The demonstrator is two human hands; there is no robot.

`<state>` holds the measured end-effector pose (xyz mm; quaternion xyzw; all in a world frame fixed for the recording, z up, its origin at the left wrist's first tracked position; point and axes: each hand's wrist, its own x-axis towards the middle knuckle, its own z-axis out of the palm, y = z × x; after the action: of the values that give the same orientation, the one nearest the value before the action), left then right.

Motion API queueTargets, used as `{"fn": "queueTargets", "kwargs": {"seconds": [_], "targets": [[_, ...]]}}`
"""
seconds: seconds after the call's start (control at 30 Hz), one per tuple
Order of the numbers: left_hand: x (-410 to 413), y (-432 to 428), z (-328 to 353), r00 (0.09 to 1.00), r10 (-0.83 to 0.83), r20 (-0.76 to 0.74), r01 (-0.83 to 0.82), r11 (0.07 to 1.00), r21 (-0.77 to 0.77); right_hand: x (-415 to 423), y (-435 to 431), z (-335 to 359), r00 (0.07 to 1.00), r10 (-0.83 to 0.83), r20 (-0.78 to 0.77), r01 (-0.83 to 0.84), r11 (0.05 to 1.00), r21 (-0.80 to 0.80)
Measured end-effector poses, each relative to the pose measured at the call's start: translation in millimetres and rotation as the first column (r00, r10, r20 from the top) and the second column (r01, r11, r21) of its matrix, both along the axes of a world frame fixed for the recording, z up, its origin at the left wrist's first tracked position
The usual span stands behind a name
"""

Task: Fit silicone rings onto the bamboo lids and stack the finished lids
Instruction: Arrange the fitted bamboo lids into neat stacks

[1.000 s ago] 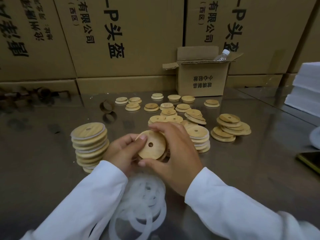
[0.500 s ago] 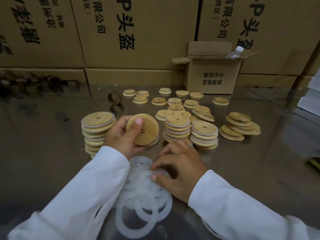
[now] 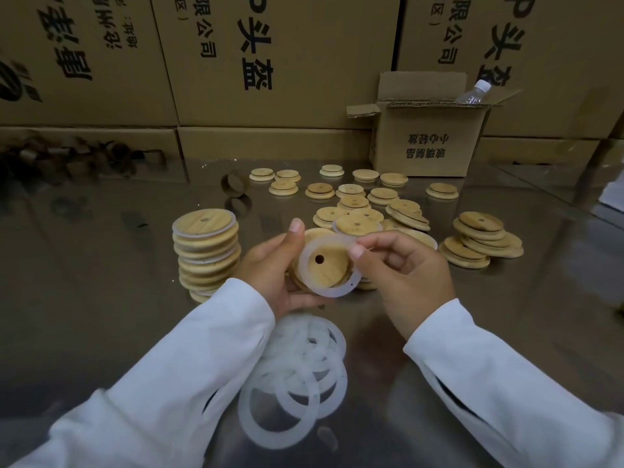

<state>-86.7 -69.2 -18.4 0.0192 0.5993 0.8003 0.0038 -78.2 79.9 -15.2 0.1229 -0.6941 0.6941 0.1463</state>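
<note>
ring seating is the step in hand. the left hand (image 3: 270, 268) holds a bamboo lid (image 3: 329, 271) just above the table (image 3: 101, 298), underside toward the camera, fingers curled round its rim and the thumb raised at the top edge. the right hand (image 3: 405, 275) pinches a silicone ring (image 3: 332, 292) between thumb and forefinger. the ring lies tilted over the lid's raised plug and hangs off at the lower right, so it is not yet seated. to do this well, i judge: hook one side first, pin it with the left thumb, then walk the ring round the plug, stretching evenly so it sits flat and untwisted. the finished stack (image 3: 206, 251) waits just left of the hands, and spare rings (image 3: 293, 346) lie below them.
</note>
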Motion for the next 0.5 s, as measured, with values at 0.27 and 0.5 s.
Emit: {"fn": "queueTargets", "kwargs": {"seconds": [0.27, 0.5], "targets": [[3.9, 2.8, -4.1, 0.988, -0.058, -0.141, 0.04, 0.991, -0.128, 1.5, -2.8, 1.7, 0.998, -0.009, 0.058, 0.011, 0.999, -0.045], [2.9, 3.2, -5.6, 0.985, -0.053, -0.163, 0.036, 0.994, -0.105, -0.3, -2.8, 0.4, 0.996, -0.06, 0.067, 0.062, 0.998, -0.023]]}}
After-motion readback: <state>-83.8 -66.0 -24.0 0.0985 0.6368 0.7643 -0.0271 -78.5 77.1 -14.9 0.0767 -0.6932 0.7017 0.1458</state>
